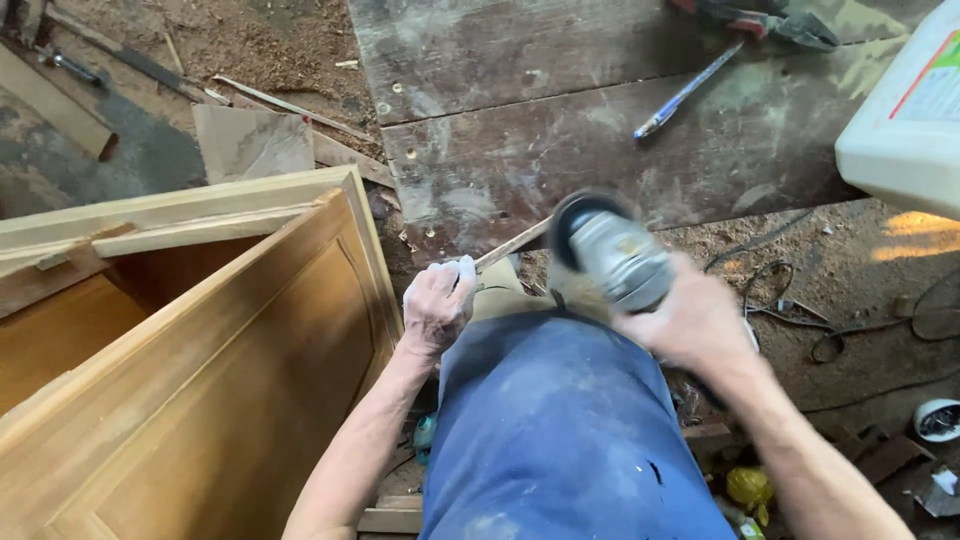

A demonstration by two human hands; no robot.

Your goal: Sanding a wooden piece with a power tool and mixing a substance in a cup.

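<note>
My left hand [437,303] is closed around the near end of a thin wooden strip [512,243], which rests across my blue-trousered knee [545,420] and points up and right. My right hand [690,322] grips a grey angle grinder [610,255]. Its dark disc end sits right at the strip's far part and looks blurred by motion.
A wooden cabinet [200,330] with a panelled door lies on its side at the left. Ahead lies a dark, dusty board [600,120] with a blue pen [685,92] and pliers [770,20]. A white plastic container [910,120] stands at the right, cables [850,320] trail over the sawdust floor.
</note>
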